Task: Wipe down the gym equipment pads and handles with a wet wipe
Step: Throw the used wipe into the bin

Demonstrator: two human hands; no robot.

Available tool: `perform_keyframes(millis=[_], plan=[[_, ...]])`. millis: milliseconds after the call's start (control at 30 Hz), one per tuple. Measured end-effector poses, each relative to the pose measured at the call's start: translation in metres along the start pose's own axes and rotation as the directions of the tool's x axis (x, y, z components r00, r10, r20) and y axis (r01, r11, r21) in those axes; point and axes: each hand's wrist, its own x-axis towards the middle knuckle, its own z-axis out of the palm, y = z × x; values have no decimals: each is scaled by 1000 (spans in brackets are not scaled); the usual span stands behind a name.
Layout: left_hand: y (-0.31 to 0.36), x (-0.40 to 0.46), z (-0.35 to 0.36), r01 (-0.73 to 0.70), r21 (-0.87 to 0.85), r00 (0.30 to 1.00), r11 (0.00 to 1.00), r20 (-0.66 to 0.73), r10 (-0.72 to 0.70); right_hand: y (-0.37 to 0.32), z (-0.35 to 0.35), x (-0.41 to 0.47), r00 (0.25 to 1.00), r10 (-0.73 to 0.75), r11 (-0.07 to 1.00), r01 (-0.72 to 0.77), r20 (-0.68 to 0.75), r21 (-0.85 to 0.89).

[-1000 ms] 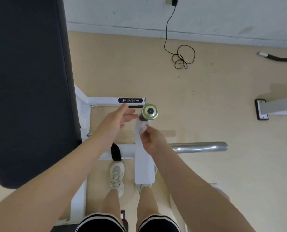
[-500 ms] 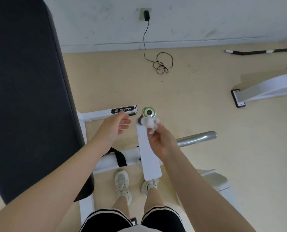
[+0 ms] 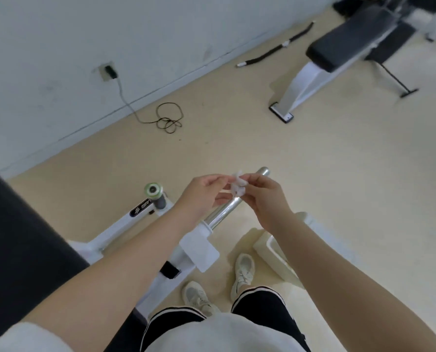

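Note:
A small crumpled white wet wipe (image 3: 238, 185) sits between both hands, above the chrome bar (image 3: 227, 208) of the white machine frame (image 3: 140, 231). My left hand (image 3: 203, 196) pinches the wipe's left side with its fingertips. My right hand (image 3: 265, 196) pinches its right side. The black handle with a green-ringed end cap (image 3: 154, 191) stands to the left of my hands, untouched. The large dark pad (image 3: 21, 250) fills the left edge.
A second bench with a black pad (image 3: 349, 47) on a white leg stands at the back right. A black cable (image 3: 168, 118) lies coiled by the wall socket. A cream bin (image 3: 283, 252) sits by my right foot. Open floor lies to the right.
My right hand lifted the wipe off the green-capped handle and moved right. My left hand left the handle and took hold of the wipe. The view swung right and up.

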Motion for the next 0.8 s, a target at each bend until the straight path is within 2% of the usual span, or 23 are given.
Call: perform_keyframes(millis=[167,233,300,433,600,700,800], plan=[[-6,18,59,144,-49,988,988,69,-140,0,-56,-23,996,-14,999,19,-90,50],[-12,27,84,170,-31,981,985,96,-167,4,-78,-31,994,-34,998,27,-108,-61],[-19,33,112,187,7,973,982,140,-186,7,-104,-38,978,-48,985,13,-201,-172],[-35,42,178,256,76,946,964,186,-266,12,-167,-52,942,-42,981,-25,-333,-193],[-62,50,264,297,173,922,939,206,-329,22,-258,-57,931,-26,970,-65,-365,-235],[-93,64,305,308,250,908,918,211,-362,31,-315,-58,938,-17,927,-115,-347,-357],[-133,86,332,379,261,891,888,155,-426,51,-369,-55,900,14,890,-210,-435,-406]])
